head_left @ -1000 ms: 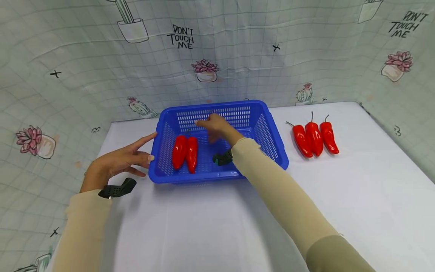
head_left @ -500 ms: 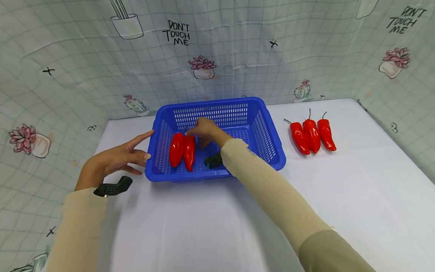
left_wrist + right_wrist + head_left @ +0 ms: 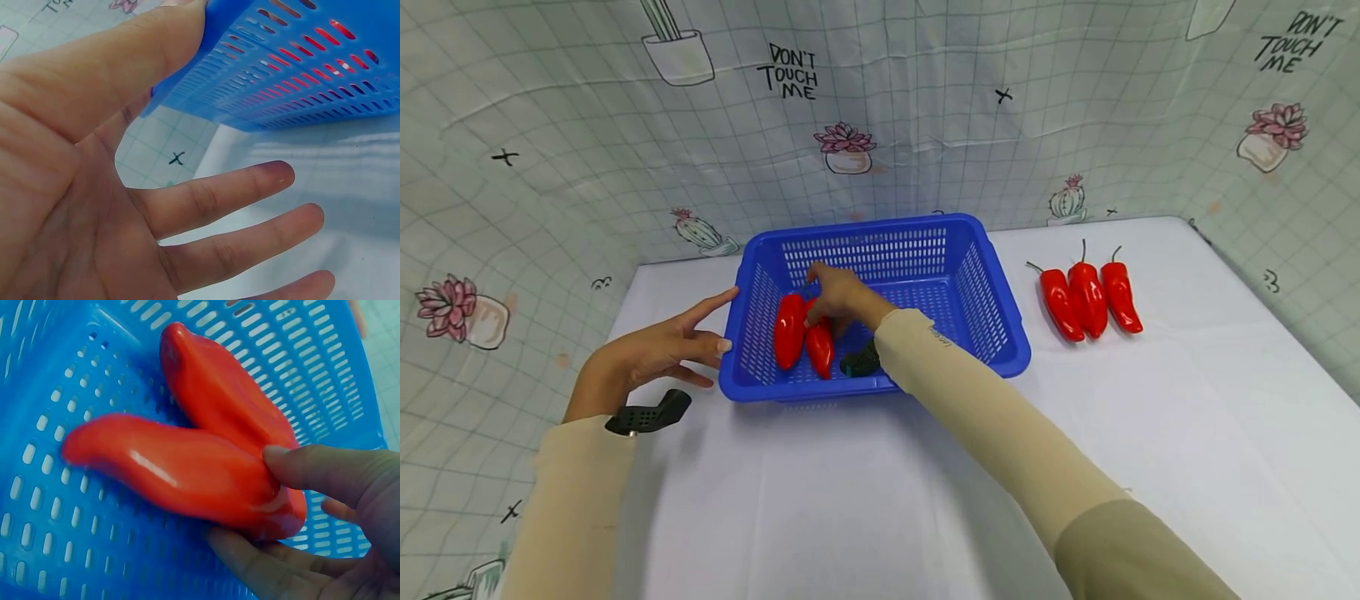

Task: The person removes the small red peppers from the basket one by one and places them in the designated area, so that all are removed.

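Observation:
A blue perforated plastic basket (image 3: 805, 392) stands on the white table. Two red chili peppers lie inside its left half, side by side. Reaching in from the right, my right hand (image 3: 841, 297) pinches the right-hand pepper (image 3: 822, 354) near its stem end. The right wrist view shows the thumb (image 3: 300, 465) on top of that pepper and fingers beneath it. Against it lies the other pepper (image 3: 219, 381). My left hand (image 3: 662, 354) touches the basket's left rim with thumb and forefinger. Its other fingers (image 3: 225, 194) extend outside the basket wall.
Right of the basket, three more red peppers (image 3: 1087, 300) lie close together on the table (image 3: 1150, 433), stems pointing away. A printed cloth (image 3: 910, 108) hangs behind the table and at its sides.
My right hand has moved left inside the basket to the right-hand pepper and now pinches it; that pepper has tilted slightly. My left hand stays at the rim. The view has shifted slightly.

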{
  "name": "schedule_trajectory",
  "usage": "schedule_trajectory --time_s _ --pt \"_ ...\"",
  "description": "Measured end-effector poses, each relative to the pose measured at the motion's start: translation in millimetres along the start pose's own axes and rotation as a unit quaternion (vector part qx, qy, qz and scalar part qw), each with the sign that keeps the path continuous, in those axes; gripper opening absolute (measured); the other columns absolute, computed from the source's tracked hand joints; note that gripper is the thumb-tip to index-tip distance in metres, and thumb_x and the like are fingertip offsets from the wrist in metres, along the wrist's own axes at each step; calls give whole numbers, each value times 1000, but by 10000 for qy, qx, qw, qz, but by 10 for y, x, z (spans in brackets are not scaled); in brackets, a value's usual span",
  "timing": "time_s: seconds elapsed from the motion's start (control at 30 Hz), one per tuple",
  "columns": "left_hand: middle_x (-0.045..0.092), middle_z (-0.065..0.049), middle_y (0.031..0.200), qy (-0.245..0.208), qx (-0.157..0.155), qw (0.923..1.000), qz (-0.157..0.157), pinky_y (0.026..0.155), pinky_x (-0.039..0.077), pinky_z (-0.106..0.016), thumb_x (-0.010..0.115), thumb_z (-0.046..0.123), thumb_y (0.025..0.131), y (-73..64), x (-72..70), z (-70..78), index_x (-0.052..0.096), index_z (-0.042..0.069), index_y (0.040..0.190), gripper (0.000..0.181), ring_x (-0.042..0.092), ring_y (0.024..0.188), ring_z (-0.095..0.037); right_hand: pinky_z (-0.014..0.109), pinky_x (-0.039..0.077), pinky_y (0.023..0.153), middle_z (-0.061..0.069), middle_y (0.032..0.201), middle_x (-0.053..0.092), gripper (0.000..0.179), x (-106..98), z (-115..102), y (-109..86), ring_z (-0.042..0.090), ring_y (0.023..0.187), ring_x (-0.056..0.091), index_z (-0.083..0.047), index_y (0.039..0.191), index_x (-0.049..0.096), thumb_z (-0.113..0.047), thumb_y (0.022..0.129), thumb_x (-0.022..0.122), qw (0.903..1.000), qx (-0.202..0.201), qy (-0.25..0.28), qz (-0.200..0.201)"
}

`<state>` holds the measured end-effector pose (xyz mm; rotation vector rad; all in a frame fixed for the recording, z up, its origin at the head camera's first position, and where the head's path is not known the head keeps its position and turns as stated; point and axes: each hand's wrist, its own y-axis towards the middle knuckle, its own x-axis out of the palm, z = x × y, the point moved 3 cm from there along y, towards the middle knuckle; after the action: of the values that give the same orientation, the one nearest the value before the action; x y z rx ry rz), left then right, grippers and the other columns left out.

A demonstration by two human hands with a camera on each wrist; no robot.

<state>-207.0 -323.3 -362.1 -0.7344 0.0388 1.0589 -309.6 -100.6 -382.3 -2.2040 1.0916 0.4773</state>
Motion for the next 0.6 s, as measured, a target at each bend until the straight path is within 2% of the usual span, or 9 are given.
schedule_trajectory --time_s 0.2,0.37,0.6 --pt "47 -28 143 19 5 10000 -14 93 52 -57 64 36 94 12 5 -8 -3 40 157 92 59 119 -39 34 61 61 17 112 57 43 -49 6 14 26 79 67 -8 119 61 2 80 74 9998 -136 -96 90" --pt "47 -28 143 46 5 10000 -45 93 52 -57 65 36 94 20 14 0 -3 40 157 93 59 119 -39 34 61 61 17 120 58 44 -204 -28 -77 30 87 69 -8 121 64 2 80 75 9982 -430 264 314" --pt "47 -28 143 61 -15 10000 -13 93 52 -57 65 36 93 6 -16 -9 -2 40 157 92 59 119 -39 34 61 63 20 119 60 46 -468 -99 -220 33 92 70 -8 124 63 2 81 75 9917 -768 997 254"
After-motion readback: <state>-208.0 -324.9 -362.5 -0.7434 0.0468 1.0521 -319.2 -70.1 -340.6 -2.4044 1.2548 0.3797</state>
